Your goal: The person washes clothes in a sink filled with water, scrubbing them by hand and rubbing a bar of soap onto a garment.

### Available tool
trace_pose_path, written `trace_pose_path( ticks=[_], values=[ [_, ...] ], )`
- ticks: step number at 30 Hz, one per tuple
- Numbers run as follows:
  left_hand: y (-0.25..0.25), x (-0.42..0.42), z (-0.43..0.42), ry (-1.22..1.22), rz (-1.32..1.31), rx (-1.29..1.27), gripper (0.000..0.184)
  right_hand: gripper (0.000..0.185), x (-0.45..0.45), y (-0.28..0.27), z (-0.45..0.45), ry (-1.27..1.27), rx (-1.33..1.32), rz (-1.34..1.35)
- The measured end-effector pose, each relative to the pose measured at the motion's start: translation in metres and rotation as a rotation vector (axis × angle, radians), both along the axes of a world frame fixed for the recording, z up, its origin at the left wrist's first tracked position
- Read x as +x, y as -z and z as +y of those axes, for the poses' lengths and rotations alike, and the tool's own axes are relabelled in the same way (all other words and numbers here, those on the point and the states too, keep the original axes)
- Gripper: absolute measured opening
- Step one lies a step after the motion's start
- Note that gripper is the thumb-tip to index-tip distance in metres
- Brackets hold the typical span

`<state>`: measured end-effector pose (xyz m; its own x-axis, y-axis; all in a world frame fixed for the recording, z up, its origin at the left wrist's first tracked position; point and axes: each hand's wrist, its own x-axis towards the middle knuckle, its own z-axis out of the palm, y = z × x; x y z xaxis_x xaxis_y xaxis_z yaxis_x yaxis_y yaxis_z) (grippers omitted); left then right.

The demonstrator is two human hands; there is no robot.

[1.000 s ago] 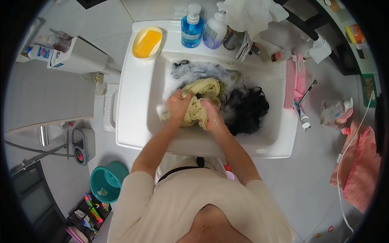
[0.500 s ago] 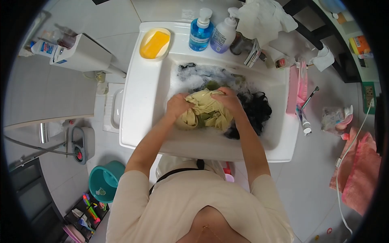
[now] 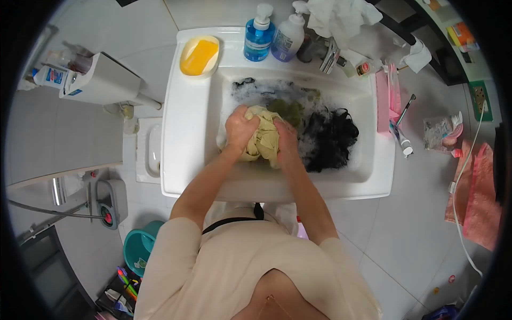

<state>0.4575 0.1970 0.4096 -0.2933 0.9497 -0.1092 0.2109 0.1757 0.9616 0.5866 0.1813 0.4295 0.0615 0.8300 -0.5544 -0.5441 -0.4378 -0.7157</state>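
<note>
Both hands grip a wet, pale yellow-green cloth (image 3: 262, 136), bunched between them over the left part of the white sink (image 3: 184, 122). My left hand (image 3: 241, 129) is closed on its left side, and my right hand (image 3: 286, 140) is closed on its right side. Behind the cloth an olive-green fabric (image 3: 287, 111) lies in sudsy water. A black, stringy-looking garment (image 3: 332, 140) floats to the right of my right hand. Foam covers the water toward the back of the basin.
On the sink's back rim are a yellow soap bar (image 3: 199, 57) in a dish, a blue pump bottle (image 3: 259, 34), a white-purple pump bottle (image 3: 288, 37) and a faucet (image 3: 329, 57). A teal bucket (image 3: 140, 246) stands on the floor at lower left.
The cloth was spread wider between my hands half a second ago; now it is bunched up. My right hand has come in leftward, closer to my left hand. More olive fabric shows behind.
</note>
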Motion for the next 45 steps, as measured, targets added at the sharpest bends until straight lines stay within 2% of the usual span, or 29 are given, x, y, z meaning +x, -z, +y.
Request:
trace_pose_path(
  ticks=[2, 4, 5, 6, 7, 9, 10, 13, 14, 17, 18, 21, 22, 26, 28, 30, 32, 34, 37, 39, 40, 43, 45],
  values=[
    [-0.016, -0.013, -0.011, 0.042, -0.21, -0.01, 0.02, 0.016, 0.011, -0.016, 0.002, -0.161, 0.207, -0.307],
    [-0.011, -0.03, -0.02, 0.124, -0.135, 0.066, 0.02, 0.019, 0.035, -0.028, 0.018, -0.346, 0.492, -0.63],
    [-0.008, -0.036, -0.026, 0.172, -0.094, 0.101, 0.02, 0.019, 0.042, -0.032, 0.021, -0.373, 0.625, -0.678],
    [-0.016, -0.039, -0.035, 0.232, -0.181, -0.046, 0.03, 0.019, 0.047, -0.035, 0.02, -0.396, 0.753, -0.724],
    [-0.018, -0.04, -0.043, 0.313, -0.279, -0.067, 0.034, 0.019, 0.053, -0.035, 0.018, -0.419, 0.881, -0.772],
    [-0.021, -0.039, -0.052, 0.465, -0.482, -0.102, 0.043, 0.022, 0.068, -0.011, 0.009, -0.486, 0.666, -0.677],
    [-0.019, -0.037, -0.049, 0.452, -0.432, -0.202, 0.047, 0.024, 0.07, -0.009, 0.002, -0.522, 0.558, -0.629],
    [-0.023, -0.02, -0.028, 0.404, -0.284, -0.49, 0.059, 0.028, 0.069, -0.016, -0.018, -0.526, 0.576, -0.345],
    [-0.027, -0.016, -0.027, 0.621, -0.167, -0.461, 0.047, 0.031, 0.072, -0.013, -0.017, -0.561, 0.476, -0.331],
    [-0.019, -0.015, -0.023, 0.728, -0.089, -0.347, 0.036, 0.035, 0.081, -0.002, -0.023, -0.653, 0.46, -0.758],
    [-0.027, -0.014, -0.023, 0.638, -0.251, -0.289, 0.028, 0.036, 0.083, -0.007, -0.027, -0.659, 0.522, -0.837],
    [-0.092, -0.012, -0.015, 0.353, -0.548, -0.362, 0.025, 0.036, 0.082, -0.014, -0.031, -0.745, 0.677, -1.374],
    [-0.104, -0.016, -0.012, 0.38, -0.766, -0.334, 0.027, 0.029, 0.084, -0.004, -0.027, -0.728, 0.713, -1.287],
    [-0.125, -0.033, -0.005, 0.38, -0.878, -0.224, 0.034, 0.017, 0.084, -0.008, -0.013, -0.419, 0.611, -0.612],
    [-0.135, -0.031, -0.012, 0.305, -0.916, -0.248, 0.034, 0.012, 0.073, -0.041, -0.009, -0.299, 0.492, -0.348],
    [-0.136, -0.028, -0.015, 0.255, -0.96, -0.239, 0.038, 0.011, 0.086, 0.003, 0.011, -0.283, 0.511, 0.103],
    [-0.129, -0.03, -0.014, 0.247, -1.03, -0.235, 0.039, 0.012, 0.085, 0.004, 0.016, -0.209, 0.49, 0.317],
    [-0.123, -0.032, -0.014, 0.257, -1.118, -0.251, 0.04, 0.014, 0.063, -0.044, 0.005, -0.072, 0.441, 0.3],
    [-0.115, -0.031, -0.013, 0.291, -1.273, -0.308, 0.041, 0.018, 0.043, -0.058, -0.001, -0.119, 0.389, -0.043],
    [-0.11, -0.026, -0.015, 0.294, -1.369, -0.35, 0.04, 0.018, 0.032, -0.046, -0.005, -0.319, 0.429, -0.387],
    [-0.11, -0.025, -0.017, 0.277, -1.325, -0.344, 0.038, 0.018, 0.029, -0.041, -0.007, -0.417, 0.443, -0.56],
    [-0.103, -0.026, -0.016, 0.23, -1.142, -0.286, 0.035, 0.021, 0.036, -0.038, -0.008, -0.306, 0.317, -0.054],
    [-0.089, -0.027, -0.014, 0.208, -0.957, -0.205, 0.033, 0.028, 0.031, -0.04, -0.009, -0.159, 0.246, 0.105]
  ],
)
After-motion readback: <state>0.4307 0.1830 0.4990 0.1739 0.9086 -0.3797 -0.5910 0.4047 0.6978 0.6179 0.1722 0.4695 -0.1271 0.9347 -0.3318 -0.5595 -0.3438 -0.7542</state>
